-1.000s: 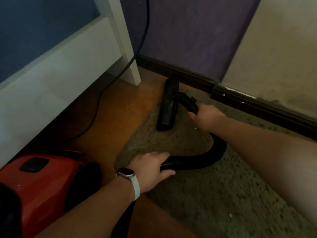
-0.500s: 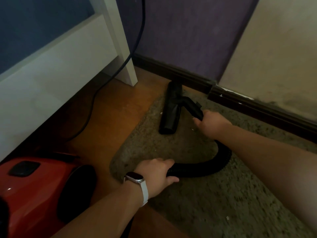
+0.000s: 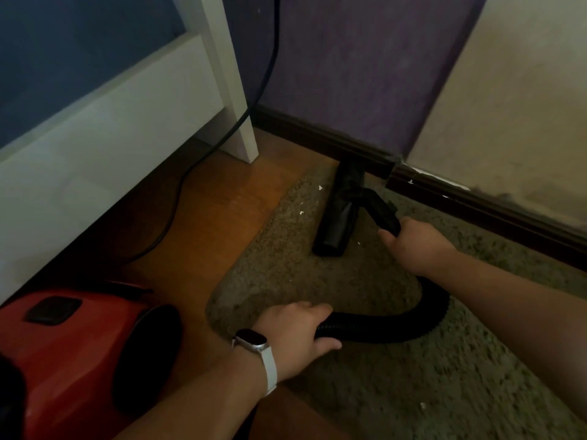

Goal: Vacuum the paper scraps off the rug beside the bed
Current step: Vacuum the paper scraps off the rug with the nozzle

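A grey-green shaggy rug [image 3: 365, 369] covers the floor at the right. The black vacuum nozzle [image 3: 341, 211] lies flat on its far corner, its tip against the baseboard. My right hand [image 3: 416, 242] grips the black tube just behind the nozzle. A ribbed black hose [image 3: 413, 325] curves back from there to my left hand [image 3: 295, 335], which wears a white watch and is closed around the hose. Small white paper scraps [image 3: 300, 212] lie on the rug left of the nozzle, one [image 3: 320, 187] further back, another [image 3: 422, 405] near me.
The red vacuum body [image 3: 73, 354] sits on the wooden floor at lower left. A white bed frame [image 3: 127, 122] with its leg stands at the left, a black power cord [image 3: 178, 198] trailing under it. A dark baseboard [image 3: 476, 204] runs along the wall behind the rug.
The nozzle has slid further along the rug toward the baseboard, and my right hand went with it. Scraps left of the nozzle have come into sight. My left hand keeps its hold on the hose.
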Action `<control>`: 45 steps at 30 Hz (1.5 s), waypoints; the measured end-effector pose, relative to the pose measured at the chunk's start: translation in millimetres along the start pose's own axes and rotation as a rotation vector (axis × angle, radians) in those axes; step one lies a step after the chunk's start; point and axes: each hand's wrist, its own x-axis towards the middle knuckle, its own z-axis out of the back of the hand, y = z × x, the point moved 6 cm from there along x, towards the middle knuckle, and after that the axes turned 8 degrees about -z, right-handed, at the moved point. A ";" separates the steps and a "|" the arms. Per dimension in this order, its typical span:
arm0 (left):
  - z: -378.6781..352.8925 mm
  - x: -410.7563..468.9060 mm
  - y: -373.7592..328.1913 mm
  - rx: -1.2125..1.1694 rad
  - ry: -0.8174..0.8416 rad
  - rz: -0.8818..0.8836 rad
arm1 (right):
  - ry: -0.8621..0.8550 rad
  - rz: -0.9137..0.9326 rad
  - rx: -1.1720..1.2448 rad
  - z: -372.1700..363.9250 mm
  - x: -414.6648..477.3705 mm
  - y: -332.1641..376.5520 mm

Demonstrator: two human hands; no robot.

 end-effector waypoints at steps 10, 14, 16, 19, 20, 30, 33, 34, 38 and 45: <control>16.7 1.7 28.4 -0.077 -0.059 0.110 | -0.019 0.110 -0.047 5.2 28.8 63.4; 13.7 7.0 29.2 -0.070 -0.053 0.102 | -0.026 0.134 -0.075 6.5 31.4 67.7; 11.2 10.1 29.5 -0.063 -0.047 0.096 | -0.044 0.154 -0.077 6.7 32.7 69.0; 7.4 12.1 30.9 -0.057 -0.035 0.095 | -0.040 0.153 -0.076 5.7 34.0 72.0; 7.1 12.1 31.6 -0.052 -0.033 0.094 | -0.037 0.147 -0.078 5.2 35.0 73.0; 10.2 19.0 30.3 -0.052 -0.033 0.106 | -0.031 0.135 -0.079 3.4 40.9 68.5; 4.2 18.0 26.0 -0.063 -0.012 0.105 | -0.007 0.121 -0.064 1.3 40.4 61.9; 2.5 16.7 25.9 -0.061 -0.006 0.105 | 0.000 0.114 -0.056 -0.1 39.7 58.7; 1.1 13.9 23.7 -0.067 0.010 0.091 | 0.038 0.068 -0.028 -6.5 37.4 39.9; -3.7 13.7 7.6 -0.070 0.039 0.045 | 0.078 -0.018 0.015 -9.0 28.3 5.7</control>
